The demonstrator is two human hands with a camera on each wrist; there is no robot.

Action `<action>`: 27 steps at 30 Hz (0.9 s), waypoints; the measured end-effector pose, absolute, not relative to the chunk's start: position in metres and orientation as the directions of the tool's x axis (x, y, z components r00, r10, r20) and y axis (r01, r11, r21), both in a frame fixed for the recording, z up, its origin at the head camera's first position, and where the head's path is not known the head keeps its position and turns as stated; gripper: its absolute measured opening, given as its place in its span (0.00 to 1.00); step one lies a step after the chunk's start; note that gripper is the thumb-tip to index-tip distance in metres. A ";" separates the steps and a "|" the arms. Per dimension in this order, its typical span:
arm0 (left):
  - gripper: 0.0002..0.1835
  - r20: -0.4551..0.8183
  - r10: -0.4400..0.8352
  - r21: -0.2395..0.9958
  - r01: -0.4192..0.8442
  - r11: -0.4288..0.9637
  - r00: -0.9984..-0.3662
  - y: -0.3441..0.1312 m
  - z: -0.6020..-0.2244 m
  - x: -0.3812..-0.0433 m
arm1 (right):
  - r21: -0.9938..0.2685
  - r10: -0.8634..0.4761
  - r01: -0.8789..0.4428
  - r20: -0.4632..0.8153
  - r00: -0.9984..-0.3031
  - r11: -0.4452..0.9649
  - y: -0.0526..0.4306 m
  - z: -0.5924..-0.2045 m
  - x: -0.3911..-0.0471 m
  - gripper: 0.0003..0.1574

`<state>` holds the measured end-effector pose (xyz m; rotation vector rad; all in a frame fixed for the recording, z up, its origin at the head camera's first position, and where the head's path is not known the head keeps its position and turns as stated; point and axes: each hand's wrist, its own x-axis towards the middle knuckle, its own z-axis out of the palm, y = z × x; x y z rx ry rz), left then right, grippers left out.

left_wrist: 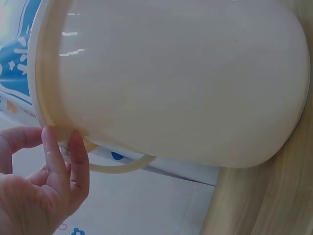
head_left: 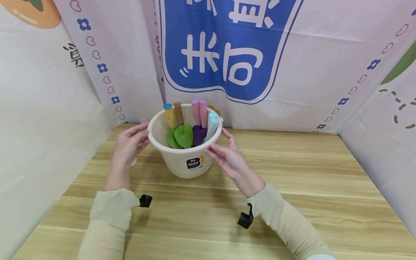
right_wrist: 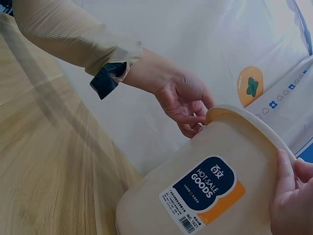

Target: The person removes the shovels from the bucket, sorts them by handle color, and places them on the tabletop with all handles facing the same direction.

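Observation:
A cream plastic bucket (head_left: 175, 159) stands upright at the back of the wooden table. My left hand (head_left: 128, 144) holds its rim on the left, fingertips under the lip. On the right side my right hand (head_left: 230, 157) grips the rim, its thumb (right_wrist: 284, 176) against the outside. Inside the bucket are several handled tools: a yellow handle (head_left: 169, 117) with a blue end, a brown handle (head_left: 178, 113), pink handles (head_left: 203, 113) and light blue handles (head_left: 212, 126). Green leaf-shaped blades (head_left: 184, 136) and purple parts (head_left: 199, 135) lie lower down; their bottoms are hidden.
A white printed cloth (head_left: 130, 54) with a blue sign hangs close behind the bucket, and white cloth walls flank the table (head_left: 292, 173). The bucket's curved carrying handle (left_wrist: 122, 169) hangs behind it. A black wrist mount (head_left: 245, 218) sticks out from the right sleeve.

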<state>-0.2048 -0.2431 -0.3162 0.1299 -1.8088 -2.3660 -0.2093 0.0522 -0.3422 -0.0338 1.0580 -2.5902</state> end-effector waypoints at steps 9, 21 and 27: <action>0.12 0.047 -0.153 0.959 0.088 -0.270 -0.987 -0.239 -0.316 -0.207 | -0.686 -0.317 0.301 -0.107 -0.942 -0.662 0.057 -0.342 -0.208 0.48; 0.09 0.024 -0.140 0.971 0.057 -0.233 -0.990 -0.234 -0.315 -0.207 | -0.675 -0.311 0.297 -0.105 -0.945 -0.675 0.064 -0.341 -0.205 0.47; 0.10 0.029 -0.140 0.971 0.061 -0.232 -0.990 -0.232 -0.315 -0.207 | -0.675 -0.309 0.297 -0.107 -0.945 -0.675 0.065 -0.343 -0.205 0.47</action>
